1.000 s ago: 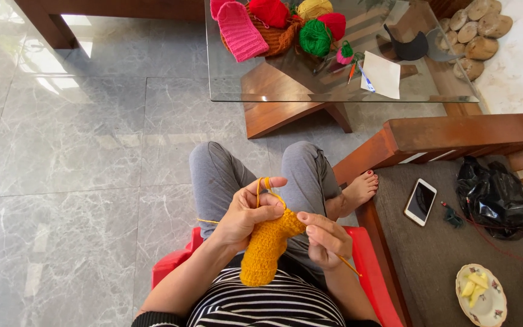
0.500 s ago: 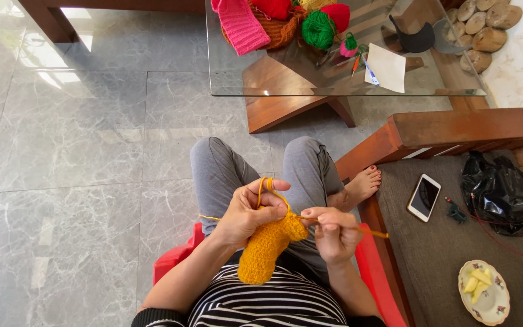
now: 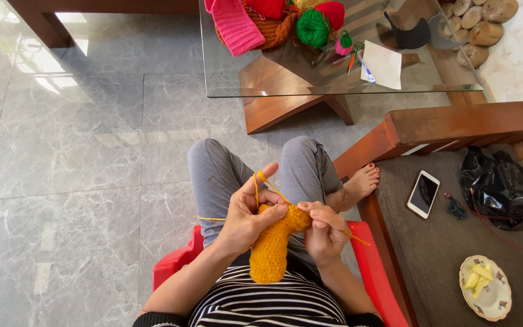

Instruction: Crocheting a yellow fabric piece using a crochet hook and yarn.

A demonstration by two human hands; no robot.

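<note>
Grey tile floor; L hand [image 3: 244,213] & R hand [image 3: 324,233] pinch orange knitting [image 3: 272,249].

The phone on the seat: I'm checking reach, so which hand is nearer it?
Right. The right hand works beside the phone; the left hand is farther, across the knitting.

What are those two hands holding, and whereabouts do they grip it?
The left hand pinches the orange knitted piece at its top edge, yarn looped over its forefinger. The right hand grips a thin hook near its working end.
</note>
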